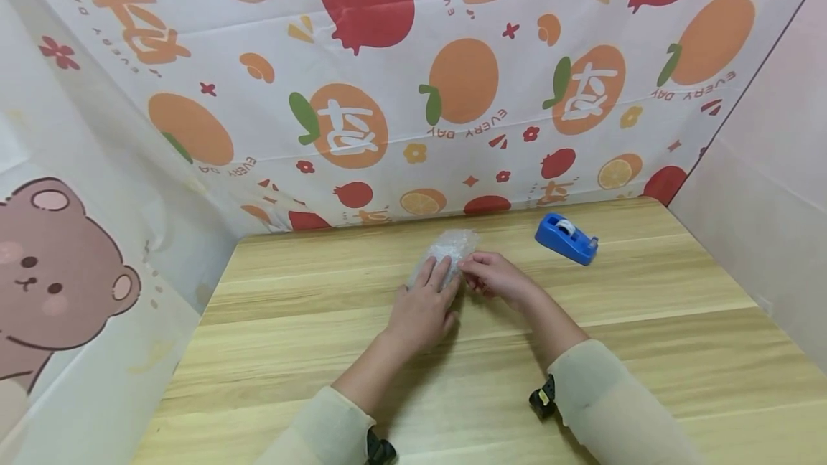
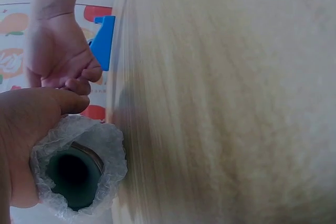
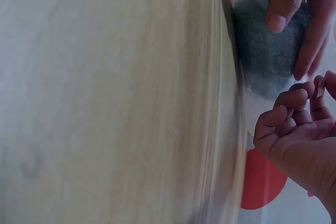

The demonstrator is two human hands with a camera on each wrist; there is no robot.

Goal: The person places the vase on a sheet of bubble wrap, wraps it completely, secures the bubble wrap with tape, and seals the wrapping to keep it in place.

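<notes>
A roundish bundle of clear bubble wrap lies on the table under my left hand. Its end faces the left wrist view, where a hollow, dark greenish cylinder with a brownish rim sits inside the wrap. My left fingers stretch flat across the top, the thumb along the near side. At the bundle's right edge is my right hand, thumb and index together, other fingers curled. In the right wrist view those fingertips pinch what looks like a small piece of clear tape, close to the wrap.
A blue tape dispenser with a roll in it stands at the back right of the wooden table. Behind the table hangs a fruit-print cloth; a cloth with a bear covers the left side. A pale wall rises at the right.
</notes>
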